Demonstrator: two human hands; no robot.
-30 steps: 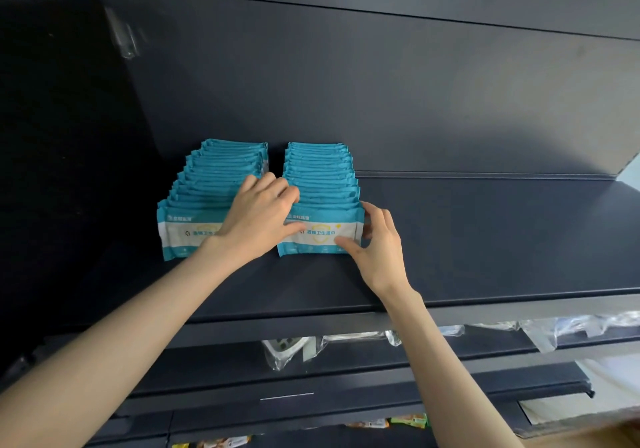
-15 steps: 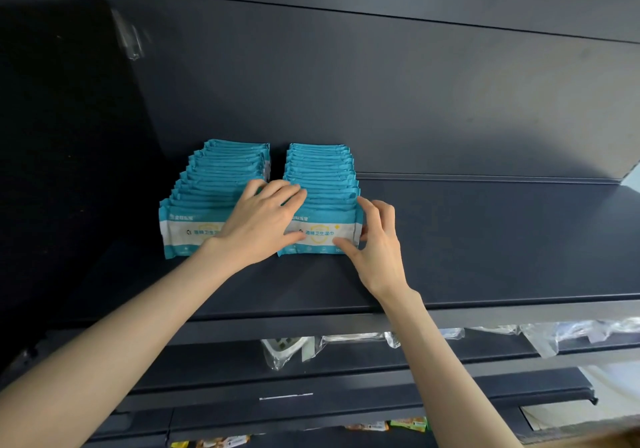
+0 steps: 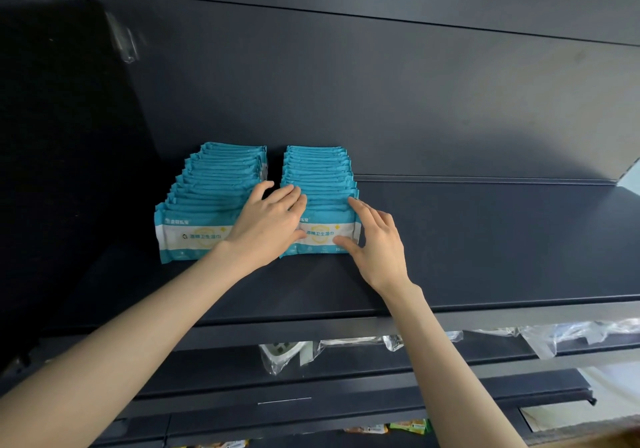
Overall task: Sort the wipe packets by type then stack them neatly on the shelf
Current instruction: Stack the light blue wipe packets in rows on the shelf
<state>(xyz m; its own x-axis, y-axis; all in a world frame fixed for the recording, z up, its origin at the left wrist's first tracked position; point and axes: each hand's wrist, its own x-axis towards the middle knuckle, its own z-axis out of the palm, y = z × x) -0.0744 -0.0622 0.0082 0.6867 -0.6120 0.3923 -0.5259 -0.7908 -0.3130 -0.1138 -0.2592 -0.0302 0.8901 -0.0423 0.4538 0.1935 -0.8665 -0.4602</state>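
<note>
The left hand (image 3: 266, 226) lies flat, fingers straight and close together, on top where the left row (image 3: 207, 184) and right row (image 3: 318, 170) of blue packs meet; the right hand (image 3: 377, 247) is spread, thumb on the right row's front pack, fingers touching its outer side; both rows stand on the shelf (image 3: 485, 240).

I log teal wipe packets (image 3: 317, 170), front faces banded white with a yellow shield. Shelf (image 3: 485, 240) matte dark grey-blue. Below, clear plastic bags (image 3: 540, 340).
</note>
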